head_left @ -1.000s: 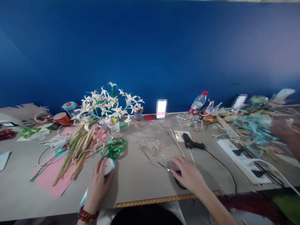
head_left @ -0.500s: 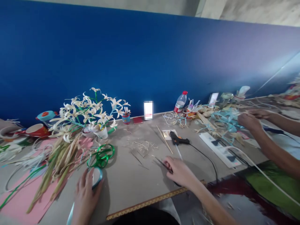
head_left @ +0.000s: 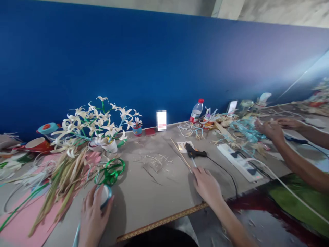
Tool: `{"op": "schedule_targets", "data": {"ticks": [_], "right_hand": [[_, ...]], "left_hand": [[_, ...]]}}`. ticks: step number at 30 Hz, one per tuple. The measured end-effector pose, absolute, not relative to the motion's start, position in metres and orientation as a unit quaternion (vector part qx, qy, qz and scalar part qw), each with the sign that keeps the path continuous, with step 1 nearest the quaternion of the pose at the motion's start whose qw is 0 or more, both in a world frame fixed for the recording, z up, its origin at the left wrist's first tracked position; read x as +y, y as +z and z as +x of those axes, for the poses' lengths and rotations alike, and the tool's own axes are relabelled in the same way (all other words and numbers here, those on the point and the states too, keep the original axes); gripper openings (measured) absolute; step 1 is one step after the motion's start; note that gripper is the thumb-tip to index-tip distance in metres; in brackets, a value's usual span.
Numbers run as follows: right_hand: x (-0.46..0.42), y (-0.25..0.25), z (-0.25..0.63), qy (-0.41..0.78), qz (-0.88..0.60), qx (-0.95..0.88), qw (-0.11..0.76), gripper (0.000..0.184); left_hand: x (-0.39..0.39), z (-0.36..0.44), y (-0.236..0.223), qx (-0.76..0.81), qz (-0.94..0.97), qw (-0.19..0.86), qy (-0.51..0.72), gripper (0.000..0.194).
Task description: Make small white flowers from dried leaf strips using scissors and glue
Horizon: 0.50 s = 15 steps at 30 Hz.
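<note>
My left hand (head_left: 94,209) is wrapped round a roll of light blue ribbon (head_left: 106,196) at the table's near left, with a strip of it trailing below the wrist. Beyond the roll lie loops of green ribbon (head_left: 113,173). My right hand (head_left: 207,185) rests low over the table with its fingers bent. Its fingertips meet the near end of a thin wooden stick (head_left: 180,152), beside a clear glue stick. What lies under those fingers is hidden. Just past them is a black glue gun (head_left: 194,151). Plant scraps (head_left: 156,161) and a dark thin stick (head_left: 153,175) lie between the hands.
White artificial flowers (head_left: 102,120) stand in a cup at back left, behind dried husks (head_left: 60,187) on pink paper (head_left: 23,219). A power strip (head_left: 239,163) and cords lie right. Another person's hands (head_left: 273,130) work there. A bottle (head_left: 197,111) stands by the blue wall (head_left: 141,61).
My right hand has moved right and slightly forward, to the wooden stick's near end. The dark, slim tool that showed in its fingers is no longer visible. My left hand stays on the ribbon roll.
</note>
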State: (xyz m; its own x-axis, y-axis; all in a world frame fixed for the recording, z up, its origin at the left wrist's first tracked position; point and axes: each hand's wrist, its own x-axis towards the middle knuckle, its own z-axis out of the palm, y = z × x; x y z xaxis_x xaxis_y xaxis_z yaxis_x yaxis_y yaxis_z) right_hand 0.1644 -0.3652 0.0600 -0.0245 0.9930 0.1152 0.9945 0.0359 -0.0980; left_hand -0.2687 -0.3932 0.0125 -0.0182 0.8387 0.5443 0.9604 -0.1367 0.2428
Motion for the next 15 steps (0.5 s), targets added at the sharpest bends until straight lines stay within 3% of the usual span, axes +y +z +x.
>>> {"op": "schedule_targets", "data": {"ticks": [3, 6, 9, 15], "right_hand": [[-0.379, 0.038, 0.156, -0.088, -0.63, -0.76, 0.13, 0.036], [-0.391, 0.011, 0.144, -0.119, -0.585, -0.788, 0.151, 0.065], [-0.391, -0.003, 0.126, -0.096, -0.599, -0.784, 0.131, 0.085], [-0.362, 0.011, 0.074, -0.003, -0.56, -0.822, 0.105, 0.095]], "left_hand": [[-0.396, -0.265, 0.02, -0.639, -0.698, 0.096, -0.308, 0.05], [-0.399, -0.258, 0.023, -0.634, -0.7, 0.079, -0.319, 0.05], [-0.4, -0.25, 0.021, -0.619, -0.709, 0.061, -0.331, 0.05], [-0.396, -0.235, 0.016, -0.581, -0.733, 0.036, -0.352, 0.047]]}}
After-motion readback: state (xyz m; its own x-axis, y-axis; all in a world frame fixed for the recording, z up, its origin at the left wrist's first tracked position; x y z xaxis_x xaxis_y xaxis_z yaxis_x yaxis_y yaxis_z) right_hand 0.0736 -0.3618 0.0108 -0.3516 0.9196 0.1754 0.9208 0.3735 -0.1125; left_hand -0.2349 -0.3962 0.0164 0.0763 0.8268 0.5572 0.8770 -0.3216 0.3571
